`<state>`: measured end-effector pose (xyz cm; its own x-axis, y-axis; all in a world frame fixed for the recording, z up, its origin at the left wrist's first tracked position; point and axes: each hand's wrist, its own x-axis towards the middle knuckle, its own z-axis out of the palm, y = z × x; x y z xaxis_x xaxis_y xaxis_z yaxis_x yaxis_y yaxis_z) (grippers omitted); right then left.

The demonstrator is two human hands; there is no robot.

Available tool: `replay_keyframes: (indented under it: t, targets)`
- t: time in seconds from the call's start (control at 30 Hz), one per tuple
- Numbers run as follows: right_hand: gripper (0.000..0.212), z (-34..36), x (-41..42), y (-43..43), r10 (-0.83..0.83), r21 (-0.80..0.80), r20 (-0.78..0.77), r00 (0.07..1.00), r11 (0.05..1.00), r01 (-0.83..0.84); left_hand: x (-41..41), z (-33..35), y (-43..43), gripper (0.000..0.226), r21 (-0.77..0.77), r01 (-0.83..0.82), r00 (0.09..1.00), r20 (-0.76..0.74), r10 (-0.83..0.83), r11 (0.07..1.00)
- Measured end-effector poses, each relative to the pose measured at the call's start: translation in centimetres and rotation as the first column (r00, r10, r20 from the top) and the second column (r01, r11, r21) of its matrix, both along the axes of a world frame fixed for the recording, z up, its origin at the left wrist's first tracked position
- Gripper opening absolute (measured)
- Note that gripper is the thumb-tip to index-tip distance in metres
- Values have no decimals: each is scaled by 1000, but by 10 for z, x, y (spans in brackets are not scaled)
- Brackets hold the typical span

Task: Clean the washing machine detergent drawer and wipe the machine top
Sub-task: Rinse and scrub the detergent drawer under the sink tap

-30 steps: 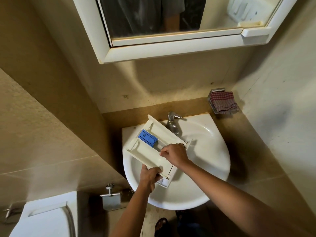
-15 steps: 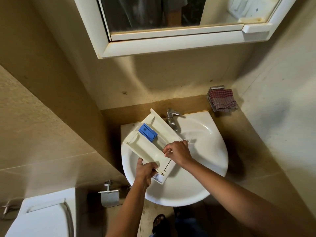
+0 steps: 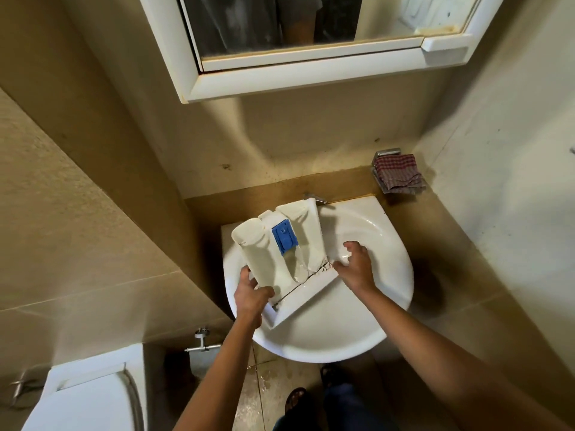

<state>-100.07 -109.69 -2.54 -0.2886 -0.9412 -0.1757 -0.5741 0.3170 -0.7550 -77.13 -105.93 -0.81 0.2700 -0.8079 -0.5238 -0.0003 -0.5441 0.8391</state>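
While left hand (image 3: 251, 299) grips near corner, drawer (image 3: 263, 255) slants away over sink (image 3: 357, 325)

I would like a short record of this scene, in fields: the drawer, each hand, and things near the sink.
Drawer: detergent drawer, white with a blue insert, held tilted over the sink
Left hand: grips the drawer's near end
Right hand: loosely curled beside the drawer's front corner, holding nothing
Cloth: checked cloth on a wall holder, right of the sink

Single head view looks steeply down, close above the sink (image 3: 357, 337)
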Motion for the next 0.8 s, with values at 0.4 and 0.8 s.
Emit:
replay_keyframes:
  t: [0.4, 0.8]
  targets:
    - [32, 4, 4, 17, 20, 175, 164, 986, 983, -49, 1, 34, -10, 62, -267, 384, 859, 455, -236, 884]
    - [19, 48, 11, 24, -67, 19, 223, 972, 998, 64, 0, 55, -10, 63, -474, 461, 843, 498, -203, 750]
